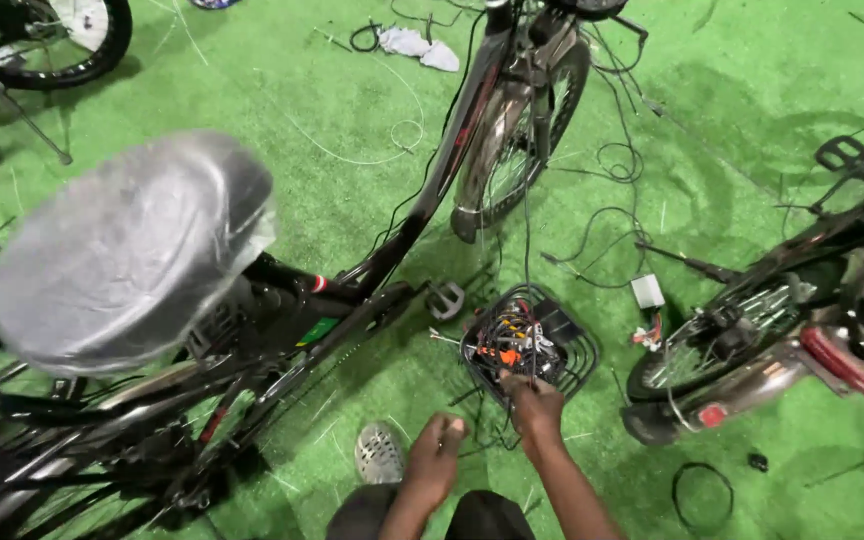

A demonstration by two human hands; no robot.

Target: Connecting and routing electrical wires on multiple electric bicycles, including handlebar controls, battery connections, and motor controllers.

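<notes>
1. Right hand point(534, 402): lower centre of the frame, fingers pinching black cables at the near rim of the wire basket point(577, 372).
2. Left hand point(439, 450): lower centre, fingers curled together, holding nothing visible.
3. Wire basket: centre right, on green turf point(752, 130), filled with orange-and-black wiring point(510, 340).
4. Bicycle point(372, 270): left, saddle point(127, 250) plastic-wrapped.

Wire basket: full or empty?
Full: the wire basket holds tangled cables with orange connectors; the right hand reaches into it.

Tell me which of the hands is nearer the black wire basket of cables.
Right. The right hand touches the black wire basket at its near rim; the left hand hangs short of it, lower left.
</notes>
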